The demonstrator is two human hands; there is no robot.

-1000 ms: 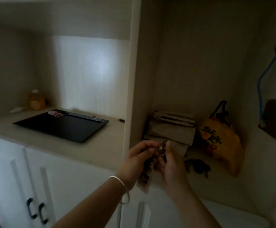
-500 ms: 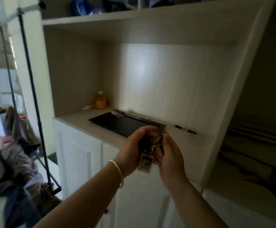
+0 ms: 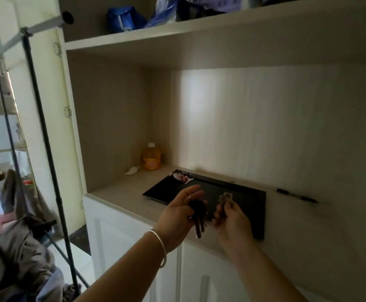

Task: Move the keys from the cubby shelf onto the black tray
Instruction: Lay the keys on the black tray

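Observation:
The black tray (image 3: 238, 194) lies flat on the counter inside the open niche. My left hand (image 3: 177, 216) hovers over its near edge with a bunch of dark keys (image 3: 198, 214) hanging from the fingers. Just to the right, my right hand (image 3: 232, 219) pinches a separate metal key (image 3: 224, 198) that points upward. Both hands are above the tray's front part. A small pinkish item (image 3: 183, 177) sits in the tray's far left corner.
An orange bottle (image 3: 151, 156) and a white scrap (image 3: 132, 170) stand at the niche's back left. A black pen (image 3: 295, 196) lies right of the tray. A black pole stand (image 3: 47, 136) and draped clothing (image 3: 18, 247) are at the left. Blue bags (image 3: 125, 18) sit on the upper shelf.
The view swung left from the cubby to the niche with the tray. My hands carried the keys over the tray and split them, one bunch left, one key right.

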